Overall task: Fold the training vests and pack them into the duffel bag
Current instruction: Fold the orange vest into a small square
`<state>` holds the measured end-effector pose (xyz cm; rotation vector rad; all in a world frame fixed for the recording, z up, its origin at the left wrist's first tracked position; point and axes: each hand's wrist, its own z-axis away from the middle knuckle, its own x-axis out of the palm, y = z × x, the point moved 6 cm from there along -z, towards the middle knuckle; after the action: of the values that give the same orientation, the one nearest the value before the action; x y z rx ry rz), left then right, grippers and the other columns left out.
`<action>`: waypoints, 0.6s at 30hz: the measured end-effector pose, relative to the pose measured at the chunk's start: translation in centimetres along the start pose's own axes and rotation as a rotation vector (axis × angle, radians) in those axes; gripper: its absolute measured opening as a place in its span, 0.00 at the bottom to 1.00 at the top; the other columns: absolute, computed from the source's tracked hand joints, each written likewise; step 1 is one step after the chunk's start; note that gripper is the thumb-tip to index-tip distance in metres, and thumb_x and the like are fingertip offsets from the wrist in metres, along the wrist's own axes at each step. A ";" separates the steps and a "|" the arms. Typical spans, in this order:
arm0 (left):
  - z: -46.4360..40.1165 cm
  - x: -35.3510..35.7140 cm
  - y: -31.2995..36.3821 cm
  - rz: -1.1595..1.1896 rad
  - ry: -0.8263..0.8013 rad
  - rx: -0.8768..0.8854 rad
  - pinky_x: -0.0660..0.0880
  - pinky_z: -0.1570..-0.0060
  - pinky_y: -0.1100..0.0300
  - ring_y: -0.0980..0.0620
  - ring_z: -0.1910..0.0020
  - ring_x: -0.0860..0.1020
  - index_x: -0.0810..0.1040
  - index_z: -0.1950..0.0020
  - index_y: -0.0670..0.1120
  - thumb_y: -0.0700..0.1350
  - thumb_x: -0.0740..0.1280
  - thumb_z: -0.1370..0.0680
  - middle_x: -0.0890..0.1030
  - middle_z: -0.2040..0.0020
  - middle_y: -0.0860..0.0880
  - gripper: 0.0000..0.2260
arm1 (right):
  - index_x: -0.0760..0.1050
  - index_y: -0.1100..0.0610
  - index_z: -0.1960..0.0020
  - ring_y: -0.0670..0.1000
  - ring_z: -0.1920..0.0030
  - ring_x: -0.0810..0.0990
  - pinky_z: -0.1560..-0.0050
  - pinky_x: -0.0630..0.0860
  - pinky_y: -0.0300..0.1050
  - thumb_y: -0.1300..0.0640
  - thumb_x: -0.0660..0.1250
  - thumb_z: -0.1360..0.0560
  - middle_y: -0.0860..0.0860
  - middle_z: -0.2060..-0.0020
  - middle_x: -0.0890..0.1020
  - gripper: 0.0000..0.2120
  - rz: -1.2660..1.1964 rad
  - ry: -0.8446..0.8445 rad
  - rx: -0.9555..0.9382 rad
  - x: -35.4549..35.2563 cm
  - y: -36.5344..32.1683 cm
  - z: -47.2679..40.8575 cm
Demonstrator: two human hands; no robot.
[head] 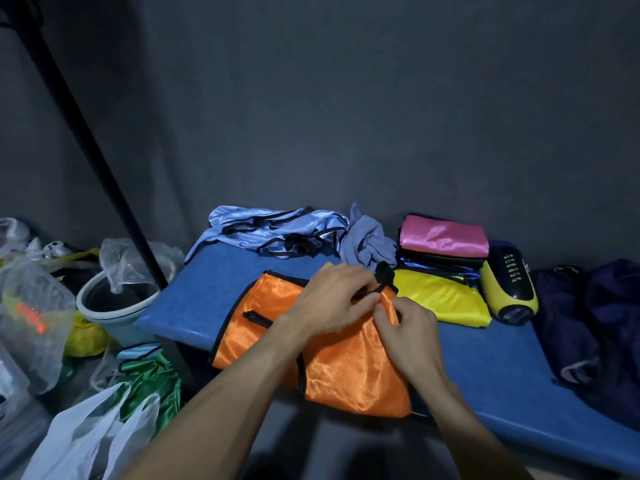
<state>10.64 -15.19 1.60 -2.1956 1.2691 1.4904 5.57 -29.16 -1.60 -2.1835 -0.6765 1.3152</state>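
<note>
An orange training vest (339,368) with black trim lies spread on the blue table (491,368), hanging over its front edge. My left hand (332,303) and my right hand (412,327) both pinch the vest's upper right corner at its black strap. A yellow vest (440,296) lies flat just behind them. A folded stack with a pink vest (443,235) on top stands at the back. Light blue vests (277,230) lie crumpled at the back left. A dark navy bag or cloth (595,327) sits at the right edge; whether it is the duffel bag is unclear.
A yellow and black bottle-like object (509,289) lies beside the folded stack. Left of the table are a pale bucket (114,306), plastic bags (31,306), a green vest (152,382) and a black slanted pole (86,147). Grey curtain behind.
</note>
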 end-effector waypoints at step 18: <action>-1.5 2.0 -1.1 0.300 -0.031 -0.206 0.73 0.58 0.54 0.54 0.59 0.76 0.75 0.51 0.48 0.48 0.61 0.15 0.79 0.58 0.53 0.08 | 0.66 0.65 0.65 0.51 0.72 0.65 0.69 0.62 0.49 0.52 0.71 0.22 0.63 0.71 0.69 0.22 -0.361 0.024 0.295 0.0 2.1 1.4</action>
<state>12.72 -16.43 0.36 -2.1651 1.5531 1.8331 4.69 -30.49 -3.51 -1.7436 -0.7709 1.1174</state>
